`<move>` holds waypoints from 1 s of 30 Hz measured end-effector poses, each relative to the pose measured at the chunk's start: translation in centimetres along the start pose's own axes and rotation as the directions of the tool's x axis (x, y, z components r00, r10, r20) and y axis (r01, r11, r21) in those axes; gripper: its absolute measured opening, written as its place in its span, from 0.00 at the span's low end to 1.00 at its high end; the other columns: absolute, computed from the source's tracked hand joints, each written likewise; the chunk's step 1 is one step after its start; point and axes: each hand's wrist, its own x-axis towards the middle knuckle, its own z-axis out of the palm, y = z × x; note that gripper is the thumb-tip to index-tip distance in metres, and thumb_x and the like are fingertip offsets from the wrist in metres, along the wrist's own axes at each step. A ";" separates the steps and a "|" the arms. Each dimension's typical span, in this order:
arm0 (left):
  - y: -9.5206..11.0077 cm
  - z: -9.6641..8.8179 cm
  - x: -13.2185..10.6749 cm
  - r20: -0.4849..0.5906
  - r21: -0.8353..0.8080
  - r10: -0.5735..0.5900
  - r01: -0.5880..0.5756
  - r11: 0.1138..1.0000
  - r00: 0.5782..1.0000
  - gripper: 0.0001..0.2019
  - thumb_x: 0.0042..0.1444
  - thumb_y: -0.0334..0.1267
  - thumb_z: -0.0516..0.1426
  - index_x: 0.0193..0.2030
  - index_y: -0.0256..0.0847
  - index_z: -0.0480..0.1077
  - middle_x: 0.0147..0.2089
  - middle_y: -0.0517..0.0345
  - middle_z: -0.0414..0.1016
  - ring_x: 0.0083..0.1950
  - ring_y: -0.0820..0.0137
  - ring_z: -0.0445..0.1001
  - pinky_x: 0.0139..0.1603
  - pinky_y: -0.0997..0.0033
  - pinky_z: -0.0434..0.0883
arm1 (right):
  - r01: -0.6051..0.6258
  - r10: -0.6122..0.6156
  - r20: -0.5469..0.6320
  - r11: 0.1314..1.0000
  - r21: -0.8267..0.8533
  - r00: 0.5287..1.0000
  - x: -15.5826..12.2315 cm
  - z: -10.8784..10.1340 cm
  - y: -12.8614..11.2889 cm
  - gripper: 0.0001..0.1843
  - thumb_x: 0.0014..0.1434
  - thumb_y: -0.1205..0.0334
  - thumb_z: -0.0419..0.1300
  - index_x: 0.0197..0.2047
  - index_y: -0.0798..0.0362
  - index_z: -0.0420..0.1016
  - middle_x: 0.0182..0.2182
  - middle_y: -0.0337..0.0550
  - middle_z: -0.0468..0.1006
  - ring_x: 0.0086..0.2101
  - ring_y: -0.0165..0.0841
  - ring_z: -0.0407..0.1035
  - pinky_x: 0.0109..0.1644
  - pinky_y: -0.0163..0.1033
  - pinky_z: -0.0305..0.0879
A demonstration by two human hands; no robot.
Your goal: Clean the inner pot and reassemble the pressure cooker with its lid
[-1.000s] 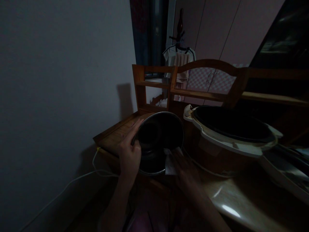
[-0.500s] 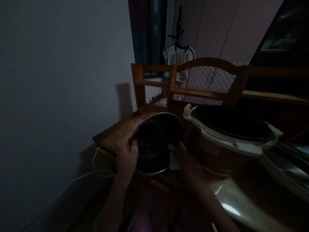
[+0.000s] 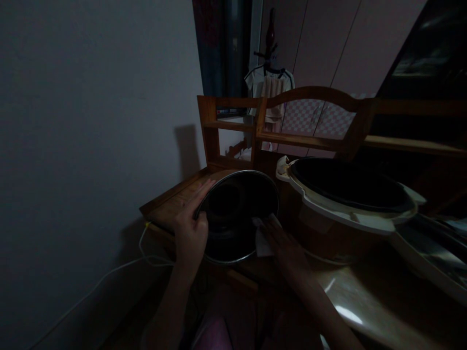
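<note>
Black round metal-rimmed pot (image 3: 231, 209), tilted at the wooden tabletop (image 3: 170, 206), is gripped by the left hand (image 3: 191, 228). Thin white wipe (image 3: 262, 243) is held by the right hand (image 3: 286, 248) at the pot's opposite side. Wiping appears unfinished; how much is left cannot be judged.

The pot (image 3: 228, 209) is black inside, the cloth or tissue (image 3: 262, 246) white, the cabinet (image 3: 323, 48) pink with pale checks.
</note>
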 end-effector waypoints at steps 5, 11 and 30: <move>-1.3 -0.7 0.8 0.022 -0.035 -0.029 0.029 0.999 0.999 0.33 0.50 0.21 0.48 0.61 0.47 0.73 0.62 0.62 0.75 0.65 0.64 0.71 0.72 0.57 0.63 | 0.059 -0.058 -0.031 0.997 0.040 0.998 0.8 -0.7 -0.3 0.38 0.58 0.83 0.48 0.70 0.57 0.61 0.69 0.53 0.59 0.70 0.42 0.46 0.68 0.54 0.60; -2.1 -1.1 1.3 0.020 -0.076 -0.051 0.052 0.996 0.999 0.34 0.49 0.22 0.49 0.62 0.45 0.73 0.61 0.61 0.76 0.64 0.64 0.72 0.70 0.58 0.65 | 0.091 -0.090 -0.025 0.995 0.048 0.996 1.8 -1.9 -1.3 0.35 0.56 0.83 0.51 0.66 0.60 0.67 0.66 0.57 0.66 0.68 0.47 0.52 0.68 0.56 0.60; -0.7 -0.3 0.4 0.050 0.012 0.011 -0.012 1.000 0.999 0.36 0.50 0.19 0.48 0.63 0.52 0.71 0.64 0.66 0.72 0.69 0.66 0.67 0.75 0.54 0.58 | 0.034 -0.036 0.061 0.999 0.025 0.997 1.2 -0.8 -1.2 0.38 0.54 0.84 0.50 0.67 0.58 0.66 0.67 0.53 0.64 0.68 0.47 0.54 0.66 0.55 0.63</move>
